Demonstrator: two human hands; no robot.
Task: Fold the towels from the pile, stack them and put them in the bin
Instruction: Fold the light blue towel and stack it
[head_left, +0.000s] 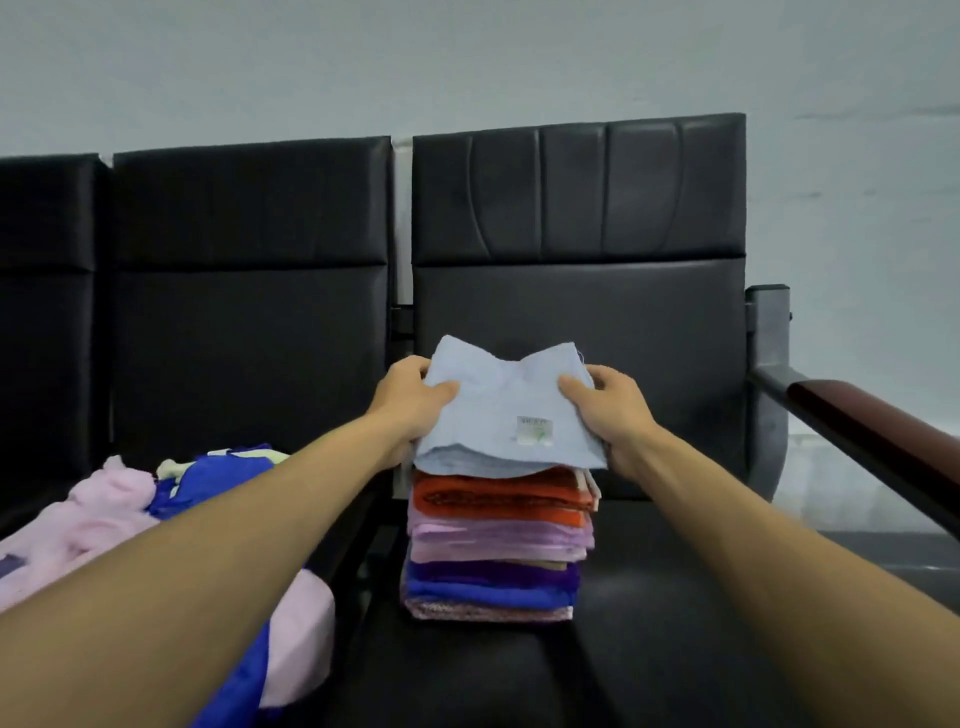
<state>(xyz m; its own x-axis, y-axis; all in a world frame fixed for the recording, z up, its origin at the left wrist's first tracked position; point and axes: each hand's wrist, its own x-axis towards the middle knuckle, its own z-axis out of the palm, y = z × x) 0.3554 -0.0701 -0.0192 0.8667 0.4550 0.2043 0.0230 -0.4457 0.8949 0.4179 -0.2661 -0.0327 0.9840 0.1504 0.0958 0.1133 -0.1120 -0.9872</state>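
A folded light blue towel (506, 415) with a small white label lies on top of a stack of folded towels (498, 545) on the right seat. The stack shows orange, lilac, purple, blue and pink layers. My left hand (410, 402) grips the blue towel's left edge, thumb on top. My right hand (613, 410) grips its right edge the same way. A loose pile of pink and blue towels (156, 519) lies on the left seat, partly hidden by my left forearm. No bin is in view.
A row of black padded seats (649, 623) stands against a pale wall. A grey metal frame with a dark wooden armrest (872, 431) sits at the right end.
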